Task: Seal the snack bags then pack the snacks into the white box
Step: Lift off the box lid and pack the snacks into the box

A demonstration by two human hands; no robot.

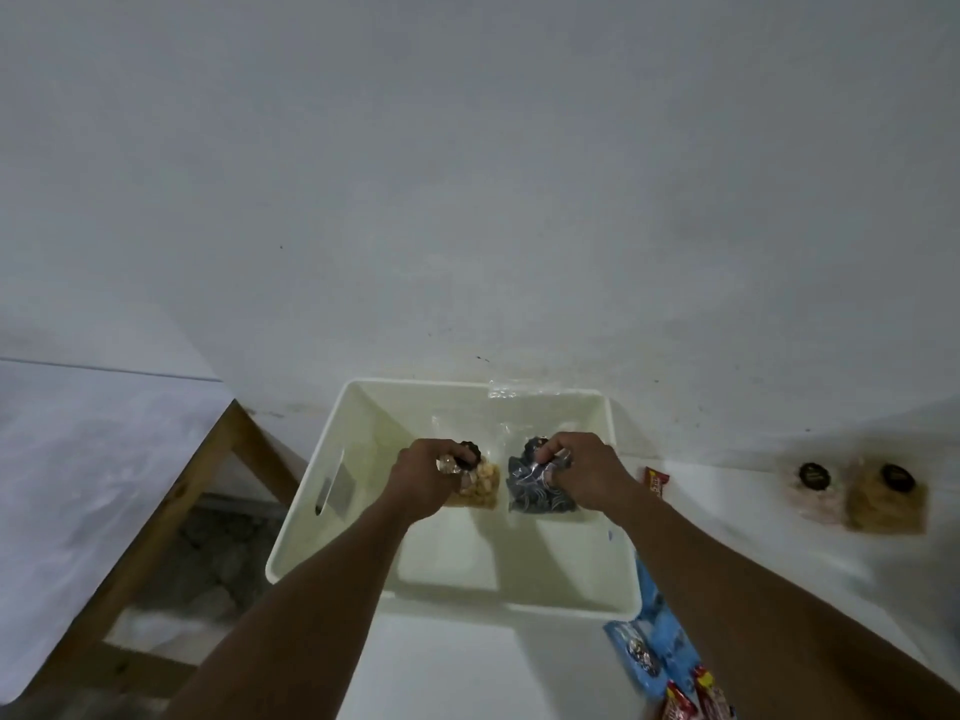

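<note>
The bag of pale snacks (480, 488) and the bag of dark snacks (535, 493) were side by side inside the white box (415, 384), toward its far half. Whether they already rested on the bottom or hung just above it could not be told. The left hand (421, 475) had its fingers curled round the gathered neck of the pale bag, just by a round black seal (470, 453). The right hand (587, 470) pinched the bunched top of the dark bag in the same way. Holding each bag by its closed neck probably kept the contents hanging below, so both could go down upright and the tops stay shut.

The box stood on a white table (779, 574), close to the wall (467, 148). Its near half was bare, leaving room for more. It sat squarely between the arms, likely so that either hand could reach in.

On the table to the right, well apart from the box, two more bags (852, 498) lay next to each other, each with a black round seal on top; they looked sealed and not yet packed. A small red packet (655, 481) lay just beside the box's right wall. Blue packets (660, 631) and further red packets (696, 704) lay near the right forearm. A wooden frame (171, 511) stood off to the left.
</note>
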